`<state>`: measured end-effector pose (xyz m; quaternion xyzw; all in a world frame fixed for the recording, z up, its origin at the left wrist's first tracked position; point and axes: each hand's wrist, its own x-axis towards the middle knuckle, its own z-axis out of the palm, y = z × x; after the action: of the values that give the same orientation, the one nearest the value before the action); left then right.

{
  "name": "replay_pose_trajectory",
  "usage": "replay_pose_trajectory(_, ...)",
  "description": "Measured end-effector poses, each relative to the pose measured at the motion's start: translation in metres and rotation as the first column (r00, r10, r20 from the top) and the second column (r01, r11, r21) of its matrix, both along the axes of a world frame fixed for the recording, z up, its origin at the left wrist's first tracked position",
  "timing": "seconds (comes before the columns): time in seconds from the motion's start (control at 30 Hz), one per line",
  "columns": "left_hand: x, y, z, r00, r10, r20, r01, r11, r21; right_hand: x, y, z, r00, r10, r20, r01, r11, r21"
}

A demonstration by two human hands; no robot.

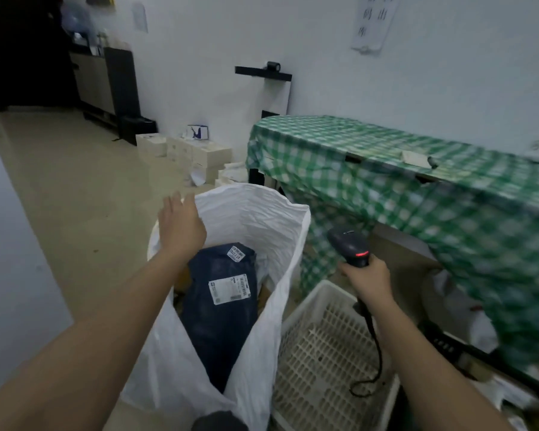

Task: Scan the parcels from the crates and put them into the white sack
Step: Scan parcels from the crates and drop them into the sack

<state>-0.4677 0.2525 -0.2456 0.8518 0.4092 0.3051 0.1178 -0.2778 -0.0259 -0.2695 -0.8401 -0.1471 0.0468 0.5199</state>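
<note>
Left hand: the left hand (181, 223) hangs over the sack's left rim, centre-left of the frame, fingers straight and spread, holding nothing.
Right hand: the right hand (366, 279), right of centre, is wrapped round the handle of the scanner (350, 245); its red light is lit and its cable drops toward the crate.
Sack: the sack (262, 219) stands open in the lower middle of the frame, its mouth crumpled and slack.
Parcel: a dark parcel (221, 309) lies tilted inside the sack, label side up, one white label near its middle and a smaller one at its top edge. Brown shapes beside it may be other parcels; I cannot tell.
Crate: the crate (321, 346) sits just right of the sack, lower right of centre. The part of its slotted floor that shows has no parcel on it.
Handling: the parcel looks like a soft plastic mailer, probably light and floppy, with a smooth skin that could slip. It would likely sag if lifted by one corner.
Where to hold: best taken along a long edge or with a broad pinch across the middle, keeping fingers off the labels.
Sack handling: thin and limp, so the rim may fold in; a hand on the rim would keep the mouth open.
Table: a green checked cloth (417, 188) covers the table in the upper right.
</note>
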Motion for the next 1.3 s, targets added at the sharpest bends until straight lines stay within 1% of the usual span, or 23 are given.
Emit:
replay_pose_trajectory(0.07, 0.019, -0.039, 0.003, 0.984, -0.174, 0.040, 0.174, 0.985, -0.009, -0.006, -0.029, 0.000, 1.000, -0.018, -0.021, 0.019, 0.998, 0.065)
replay_pose_trajectory(0.13, 0.038, -0.084, 0.002, 0.938, -0.334, 0.087, 0.340, 0.938, -0.060, -0.014, -0.060, -0.002, 0.997, -0.041, -0.061, 0.049, 0.991, 0.128)
replay_pose_trajectory(0.2, 0.053, -0.128, -0.002, 0.885, -0.450, 0.116, 0.463, 0.877, -0.131, -0.023, -0.091, -0.004, 0.995, -0.058, -0.087, 0.074, 0.980, 0.184)
replay_pose_trajectory(0.27, 0.067, -0.168, -0.010, 0.840, -0.532, 0.104, 0.542, 0.817, -0.199, -0.030, -0.121, -0.007, 0.988, -0.086, -0.127, 0.117, 0.958, 0.261)
replay_pose_trajectory(0.37, 0.091, -0.213, -0.029, 0.779, -0.623, 0.065, 0.618, 0.746, -0.250, -0.034, -0.160, -0.015, 0.970, -0.142, -0.197, 0.201, 0.925, 0.321)
replay_pose_trajectory(0.53, 0.131, -0.278, -0.065, 0.654, -0.757, -0.022, 0.684, 0.603, -0.410, -0.014, -0.221, -0.047, 0.923, -0.278, -0.267, 0.353, 0.888, 0.294)
replay_pose_trajectory(0.63, 0.156, -0.314, -0.089, 0.593, -0.804, -0.031, 0.706, 0.539, -0.460, 0.002, -0.248, -0.063, 0.902, -0.326, -0.283, 0.401, 0.875, 0.271)
replay_pose_trajectory(0.73, 0.183, -0.345, -0.118, 0.514, -0.854, -0.078, 0.723, 0.480, -0.497, 0.023, -0.270, -0.077, 0.878, -0.361, -0.316, 0.449, 0.848, 0.280)
replay_pose_trajectory(0.8, 0.202, -0.363, -0.134, 0.494, -0.863, -0.108, 0.707, 0.471, -0.528, 0.041, -0.281, -0.087, 0.842, -0.411, -0.350, 0.511, 0.815, 0.274)
replay_pose_trajectory(0.9, 0.229, -0.384, -0.158, 0.513, -0.853, -0.094, 0.663, 0.464, -0.588, 0.069, -0.289, -0.103, 0.779, -0.471, -0.415, 0.600, 0.753, 0.271)
replay_pose_trajectory(1.0, 0.252, -0.392, -0.188, 0.540, -0.835, -0.107, 0.614, 0.478, -0.628, 0.091, -0.288, -0.119, 0.746, -0.491, -0.450, 0.637, 0.722, 0.269)
replay_pose_trajectory(1.1, 0.270, -0.395, -0.216, 0.547, -0.822, -0.162, 0.590, 0.515, -0.622, 0.110, -0.282, -0.137, 0.728, -0.510, -0.457, 0.663, 0.694, 0.281)
replay_pose_trajectory(1.2, 0.285, -0.398, -0.238, 0.544, -0.805, -0.237, 0.565, 0.560, -0.606, 0.125, -0.276, -0.152, 0.732, -0.478, -0.485, 0.646, 0.713, 0.271)
replay_pose_trajectory(1.3, 0.297, -0.407, -0.254, 0.516, -0.773, -0.369, 0.523, 0.626, -0.579, 0.134, -0.272, -0.163, 0.739, -0.466, -0.487, 0.629, 0.736, 0.250)
